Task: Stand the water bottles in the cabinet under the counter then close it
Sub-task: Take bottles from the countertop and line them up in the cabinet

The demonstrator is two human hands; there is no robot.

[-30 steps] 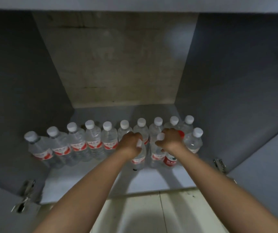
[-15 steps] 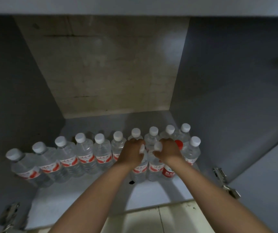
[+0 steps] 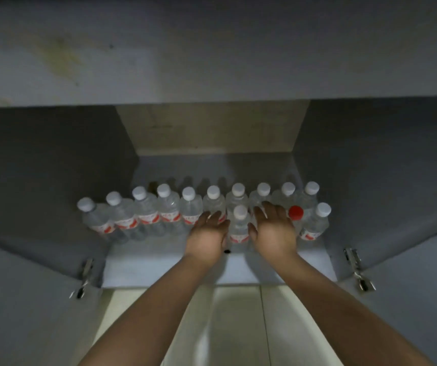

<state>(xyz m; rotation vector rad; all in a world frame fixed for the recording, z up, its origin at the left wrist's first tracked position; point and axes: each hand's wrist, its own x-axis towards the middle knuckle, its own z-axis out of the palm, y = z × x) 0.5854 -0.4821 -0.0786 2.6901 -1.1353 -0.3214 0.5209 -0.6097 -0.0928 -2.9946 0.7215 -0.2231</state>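
Note:
Several clear water bottles with white caps and red labels stand in a row (image 3: 164, 210) across the cabinet floor (image 3: 159, 265). In front of that row stand a white-capped bottle (image 3: 239, 225), a red-capped bottle (image 3: 295, 213) and another white-capped bottle (image 3: 315, 223) at the right. My left hand (image 3: 209, 231) is open just left of the front middle bottle. My right hand (image 3: 274, 228) is open just right of it, fingers spread over the bottles behind. Neither hand grips a bottle.
Both cabinet doors hang open, the left door (image 3: 21, 299) and the right door (image 3: 418, 286), with metal hinges (image 3: 354, 268) at the opening's corners. The underside of the counter (image 3: 212, 48) fills the top. Pale floor tiles (image 3: 238, 326) lie below my arms.
Both hands have let go of the bottle tops and opened, drawing back slightly. The front middle bottle now stands free between them. My view has pulled back and tilted up.

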